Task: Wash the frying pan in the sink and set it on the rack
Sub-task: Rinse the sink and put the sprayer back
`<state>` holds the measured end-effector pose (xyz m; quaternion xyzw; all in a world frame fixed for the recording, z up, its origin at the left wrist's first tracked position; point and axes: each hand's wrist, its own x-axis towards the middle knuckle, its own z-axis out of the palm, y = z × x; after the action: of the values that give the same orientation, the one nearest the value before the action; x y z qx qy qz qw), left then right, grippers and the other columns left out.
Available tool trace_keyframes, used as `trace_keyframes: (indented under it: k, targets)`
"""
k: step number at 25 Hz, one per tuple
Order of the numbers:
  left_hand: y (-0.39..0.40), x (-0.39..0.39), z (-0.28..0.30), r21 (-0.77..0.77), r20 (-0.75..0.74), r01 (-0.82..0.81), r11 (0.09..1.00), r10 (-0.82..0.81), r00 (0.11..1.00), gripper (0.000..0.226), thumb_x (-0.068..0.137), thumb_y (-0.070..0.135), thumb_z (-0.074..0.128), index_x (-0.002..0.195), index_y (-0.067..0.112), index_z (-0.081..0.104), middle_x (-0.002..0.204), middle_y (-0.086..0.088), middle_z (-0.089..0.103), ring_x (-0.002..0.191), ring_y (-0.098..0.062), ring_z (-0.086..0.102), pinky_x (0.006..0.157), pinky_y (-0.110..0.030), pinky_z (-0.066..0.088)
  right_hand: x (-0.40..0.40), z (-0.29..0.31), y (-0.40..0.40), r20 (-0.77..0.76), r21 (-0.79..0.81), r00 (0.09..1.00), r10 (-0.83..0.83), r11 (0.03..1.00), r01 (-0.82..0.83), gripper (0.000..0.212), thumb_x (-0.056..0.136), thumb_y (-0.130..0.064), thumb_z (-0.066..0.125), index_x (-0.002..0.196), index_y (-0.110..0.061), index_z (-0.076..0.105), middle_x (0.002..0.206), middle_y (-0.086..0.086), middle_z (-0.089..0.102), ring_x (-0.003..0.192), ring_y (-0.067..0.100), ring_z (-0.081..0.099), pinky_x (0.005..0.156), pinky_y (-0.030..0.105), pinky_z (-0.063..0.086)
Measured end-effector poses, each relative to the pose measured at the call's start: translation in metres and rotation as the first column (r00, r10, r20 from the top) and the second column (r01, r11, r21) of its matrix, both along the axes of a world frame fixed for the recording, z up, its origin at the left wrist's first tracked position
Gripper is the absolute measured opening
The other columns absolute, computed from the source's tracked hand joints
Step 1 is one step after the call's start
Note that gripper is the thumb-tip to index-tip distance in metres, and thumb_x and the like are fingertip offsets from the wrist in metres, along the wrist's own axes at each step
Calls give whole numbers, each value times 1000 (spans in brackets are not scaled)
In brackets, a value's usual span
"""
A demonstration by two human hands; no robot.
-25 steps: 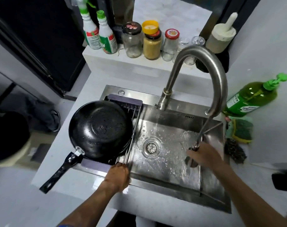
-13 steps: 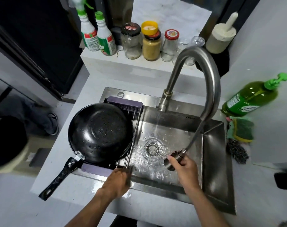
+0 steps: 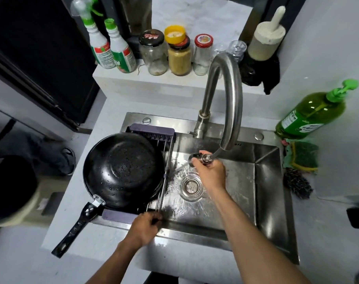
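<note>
The black frying pan [image 3: 123, 171] lies upside down on the purple-ended roll-up rack [image 3: 152, 131] across the left part of the steel sink [image 3: 262, 191], its handle pointing toward the near left. My left hand [image 3: 145, 228] grips the near end of the rack's metal rods. My right hand [image 3: 210, 173] holds the pull-out spray head [image 3: 199, 157] of the tap [image 3: 228, 95] over the drain [image 3: 192, 187]. Water sprays leftward from the spray head toward the rack's edge.
A green soap bottle [image 3: 312, 113], a sponge [image 3: 301, 155] and a steel scourer [image 3: 296, 183] sit right of the sink. Spray bottles [image 3: 111, 48] and jars [image 3: 178, 56] stand on the back ledge. A dark object [image 3: 358, 218] lies at the right edge.
My right hand has carried the spray head from the sink's right side to the near middle, then farther back above the drain, spraying leftward now. My left hand has stayed on the rack.
</note>
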<state>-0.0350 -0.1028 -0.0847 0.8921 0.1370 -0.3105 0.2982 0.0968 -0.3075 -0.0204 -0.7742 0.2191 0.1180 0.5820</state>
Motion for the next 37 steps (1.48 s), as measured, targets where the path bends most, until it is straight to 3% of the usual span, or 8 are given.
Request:
trace_keyframes:
  k: [3,11,16,20,23,28,33,37]
  targets:
    - [0,-1,0,5,8,-25,1000,25,1000,17,87,21,63,101,25,73,101,5,74,91,-10,66,79,-16,46,7,2,8,-7,-40,972,235,971,-235,12,80,-36,75,87,-32,65,68,-8,73,53,7,60,46,22,45]
    - [1,-4,-6,-32,10,-34,999,34,999,15,87,29,63,98,27,72,96,5,75,87,-12,67,77,-20,49,33,4,6,40,16,961,275,961,-276,19,86,-36,74,93,-26,60,87,8,71,67,15,62,57,29,50]
    - [5,-2,-10,-58,-8,-87,994,87,996,16,86,28,66,80,43,67,92,11,73,84,-6,66,78,-20,50,25,-9,-99,87,-385,983,159,916,-114,19,86,-30,74,97,-17,66,85,4,72,80,20,65,70,29,48]
    - [6,-1,-14,-53,8,-90,995,91,996,24,85,23,68,75,45,63,88,12,74,83,-8,68,78,-23,51,28,-5,-170,-157,-668,935,318,663,-337,22,84,-38,69,81,-18,60,80,4,66,77,27,64,66,34,47]
    - [3,-3,-17,-58,17,-94,994,95,995,19,85,21,67,79,39,67,88,9,75,84,-12,68,82,-29,53,16,-4,-183,-263,-641,864,429,591,-489,25,85,-38,70,69,-20,65,66,-7,68,62,13,64,62,31,51]
    - [4,-6,-19,-81,32,-124,989,127,991,11,85,22,66,88,30,73,91,10,74,87,-11,67,81,-24,50,-33,-3,-163,-218,-330,911,349,852,-406,15,87,-25,72,73,-20,71,61,-12,71,59,6,70,51,14,43]
    - [6,-10,-15,-150,36,-134,980,141,989,22,83,19,70,73,38,66,85,13,74,84,-7,67,82,-22,51,-54,-5,-95,-126,-488,946,297,812,-320,23,85,-44,68,74,-24,69,66,-10,70,65,8,68,65,31,54]
    - [6,-9,-13,-194,1,-173,965,177,984,24,84,18,69,73,39,67,86,13,73,85,-8,68,83,-22,51,-64,1,-19,-183,-117,913,365,914,-389,20,84,-38,72,80,-18,71,70,-9,73,61,-2,66,64,29,54]
